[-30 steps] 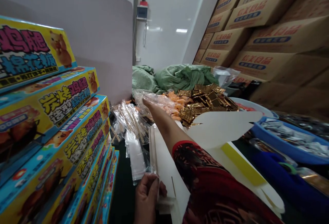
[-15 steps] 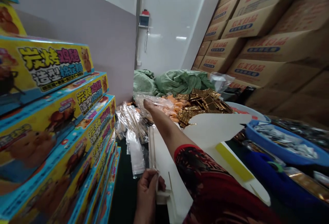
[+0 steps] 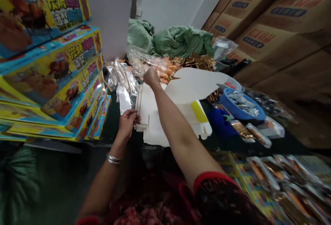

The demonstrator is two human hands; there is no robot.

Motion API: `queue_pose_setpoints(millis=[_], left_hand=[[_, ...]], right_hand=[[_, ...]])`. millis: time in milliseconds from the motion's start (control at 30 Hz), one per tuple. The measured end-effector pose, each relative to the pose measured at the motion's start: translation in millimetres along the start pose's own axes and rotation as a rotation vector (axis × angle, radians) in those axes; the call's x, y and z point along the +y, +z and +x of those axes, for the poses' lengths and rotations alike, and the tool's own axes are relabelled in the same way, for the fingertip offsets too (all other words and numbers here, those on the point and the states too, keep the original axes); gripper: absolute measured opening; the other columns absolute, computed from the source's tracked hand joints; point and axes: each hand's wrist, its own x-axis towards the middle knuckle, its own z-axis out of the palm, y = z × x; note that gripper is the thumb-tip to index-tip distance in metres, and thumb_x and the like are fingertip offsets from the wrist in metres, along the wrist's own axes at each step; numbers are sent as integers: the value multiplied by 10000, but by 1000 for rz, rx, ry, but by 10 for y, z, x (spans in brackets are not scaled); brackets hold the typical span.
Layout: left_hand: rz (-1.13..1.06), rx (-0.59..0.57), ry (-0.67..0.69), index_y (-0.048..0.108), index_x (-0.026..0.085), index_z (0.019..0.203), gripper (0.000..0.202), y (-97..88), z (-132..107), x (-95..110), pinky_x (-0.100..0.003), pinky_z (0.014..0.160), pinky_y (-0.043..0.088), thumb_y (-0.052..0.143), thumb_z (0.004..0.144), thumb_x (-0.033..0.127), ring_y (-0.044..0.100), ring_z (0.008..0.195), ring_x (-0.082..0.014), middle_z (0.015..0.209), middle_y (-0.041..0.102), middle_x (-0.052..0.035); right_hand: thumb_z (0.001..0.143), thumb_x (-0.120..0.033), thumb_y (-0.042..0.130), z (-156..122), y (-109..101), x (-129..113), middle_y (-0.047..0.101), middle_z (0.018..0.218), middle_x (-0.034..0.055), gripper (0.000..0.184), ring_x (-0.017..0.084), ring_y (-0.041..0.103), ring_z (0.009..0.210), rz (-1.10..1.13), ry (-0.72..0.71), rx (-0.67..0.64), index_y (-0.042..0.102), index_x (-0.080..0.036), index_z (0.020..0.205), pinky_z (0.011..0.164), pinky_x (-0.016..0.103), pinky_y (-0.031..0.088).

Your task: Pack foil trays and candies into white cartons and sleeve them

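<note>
An unfolded white cardboard box [image 3: 152, 128] lies with its inside up on the dark green table before me. My left hand [image 3: 128, 123] is closed on the box's near left side edge, fingertips pinching the folded wall. Reaching across the sheet, my right hand [image 3: 151, 77] is curled at its far left corner; its fingertips are hidden, so what they grip does not show. A large rounded lid flap [image 3: 195, 83] spreads to the right of my right arm. A yellow panel [image 3: 199, 111] shows on the box's right side.
Stacked printed boxes [image 3: 80, 75] rise at left. Clear plastic packets [image 3: 124, 80], orange pieces [image 3: 169, 67] and gold packets [image 3: 199, 60] lie beyond the box. A blue basin [image 3: 241, 106] holds sachets at right. Filled trays [image 3: 263, 173] lie near right; cartons [image 3: 261, 40] are piled behind.
The view has tilted down, so both forearms show. My right hand has come back from the plastic packaging to the box's far left corner. My left hand stays on the box's left edge.
</note>
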Motion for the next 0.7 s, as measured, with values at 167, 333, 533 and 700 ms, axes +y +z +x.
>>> queue_pose_setpoints(millis=[167, 333, 533, 700], left_hand=[[-1, 28, 87, 576, 157, 789, 385, -44, -105, 32, -227, 496, 485, 779, 525, 350, 585, 499, -118, 554, 628, 18], [18, 90, 193, 562, 165, 808, 335, 5, -47, 171, -214, 497, 481, 760, 577, 306, 587, 489, -110, 571, 635, 30], [36, 103, 346, 538, 190, 828, 227, 448, 167, 445, -250, 652, 550, 717, 700, 244, 670, 653, -125, 655, 652, 36], [169, -177, 292, 558, 188, 831, 246, 865, 176, 486, -340, 750, 583, 762, 716, 263, 710, 723, -179, 707, 699, -11]], right_hand=[[927, -175, 379, -1286, 125, 383, 605, 627, 8, 198, 81, 499, 453, 468, 81, -5, 552, -147, 835, 453, 187, 401], [793, -380, 587, -2206, 80, 905, 484, 511, -88, 216, 31, 298, 358, 1246, 89, -283, 491, -187, 807, 362, 160, 203], [763, -488, 652, -2580, -119, 1312, 488, 494, -98, 342, 27, 289, 350, 1330, 53, -419, 490, -191, 815, 344, 165, 196], [784, -518, 645, -2735, -98, 1541, 493, 505, -97, 367, 29, 311, 357, 1373, 26, -602, 470, -196, 806, 352, 168, 200]])
